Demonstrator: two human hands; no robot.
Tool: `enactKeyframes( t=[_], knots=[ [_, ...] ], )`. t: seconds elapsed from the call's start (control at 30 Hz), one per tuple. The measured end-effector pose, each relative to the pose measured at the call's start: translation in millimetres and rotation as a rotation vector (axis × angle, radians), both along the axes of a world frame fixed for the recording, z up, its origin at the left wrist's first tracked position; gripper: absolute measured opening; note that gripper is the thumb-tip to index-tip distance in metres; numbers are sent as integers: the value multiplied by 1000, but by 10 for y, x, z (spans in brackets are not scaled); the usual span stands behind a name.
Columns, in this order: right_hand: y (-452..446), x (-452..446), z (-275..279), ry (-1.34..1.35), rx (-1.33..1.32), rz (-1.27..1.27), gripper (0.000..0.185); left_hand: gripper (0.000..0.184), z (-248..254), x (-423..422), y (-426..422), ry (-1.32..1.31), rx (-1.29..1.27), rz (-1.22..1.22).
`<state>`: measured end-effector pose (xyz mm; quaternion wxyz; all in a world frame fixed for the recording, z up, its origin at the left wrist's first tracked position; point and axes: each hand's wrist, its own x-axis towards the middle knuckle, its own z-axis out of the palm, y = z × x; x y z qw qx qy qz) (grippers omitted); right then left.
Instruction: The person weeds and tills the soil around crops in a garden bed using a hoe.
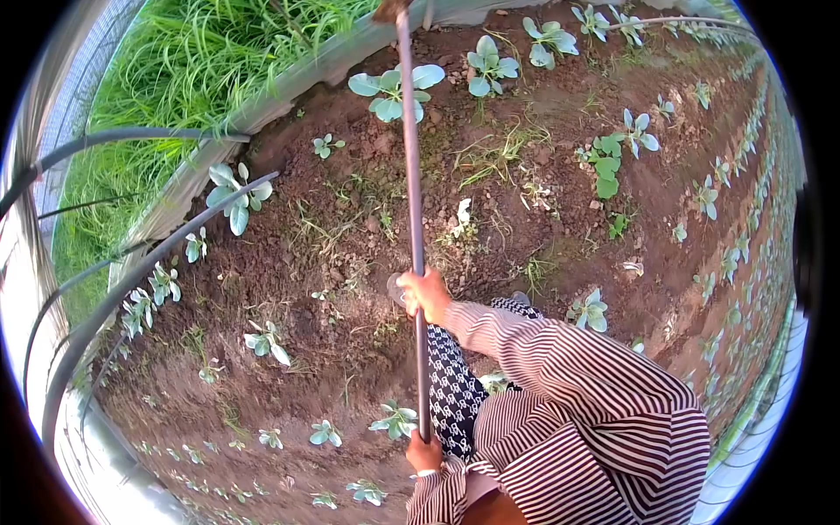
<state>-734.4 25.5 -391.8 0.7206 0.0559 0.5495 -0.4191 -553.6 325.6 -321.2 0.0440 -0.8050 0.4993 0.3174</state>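
A long-handled hoe (414,175) runs almost upright through the middle of the view. Its brown head (390,10) is partly cut off at the top edge, near the bed's border. My right hand (423,295) is closed around the middle of the handle. Lower down, my left hand (424,454) grips the handle near its end. Beneath the handle lies brown soil (350,236) with small weeds and dry grass. A broad-leaved seedling (389,90) grows beside the upper handle.
Several seedlings stand in rows, including one (493,66) at the top and one (262,341) at left. Dark curved pipes (149,271) cross the left side. Plastic sheeting (328,66) edges the bed, with tall grass (210,61) beyond. My shoes are partly visible near my right hand.
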Motion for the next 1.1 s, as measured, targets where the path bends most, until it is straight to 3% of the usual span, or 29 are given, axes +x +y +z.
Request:
enactKeyframes(
  t=[0.13,0.3,0.37,0.43,0.5,0.57,0.67,0.77,0.93,1.03,1.07,1.1],
  knots=[
    [-386,-507,-91,291,-233,-131,20,19,-410,-179,-695,147,-25,-70],
    [-654,-754,-673,515,-32,-159,17,13,-825,-411,-1226,134,-1,-125],
    [-788,-893,-1231,594,67,-81,11,16,-766,-654,-1417,191,82,-133],
    [-650,-1106,-1478,552,163,183,10,24,-505,-1079,-1302,146,159,-258],
    [-311,-1013,-1657,745,207,193,10,31,-458,-1112,-828,259,204,-140],
    [55,-970,-1494,499,206,156,18,32,-127,-1080,-663,321,280,-120],
    [5,-839,-1211,413,122,38,16,30,-119,-853,-733,279,213,-156],
    [-309,-793,-1100,331,-4,-163,17,23,-522,-521,-989,147,135,-215],
    [-1091,-975,-1255,493,-74,-209,14,16,-1114,-484,-1829,168,58,-242],
    [-1016,-1130,-1904,604,0,-1,14,24,-1097,-895,-1642,194,114,-281],
    [-828,-1168,-2171,412,-1,29,17,26,-997,-986,-1471,223,113,-243],
    [-769,-1101,-1851,552,133,124,16,27,-803,-976,-1316,250,115,-204]
  ],
)
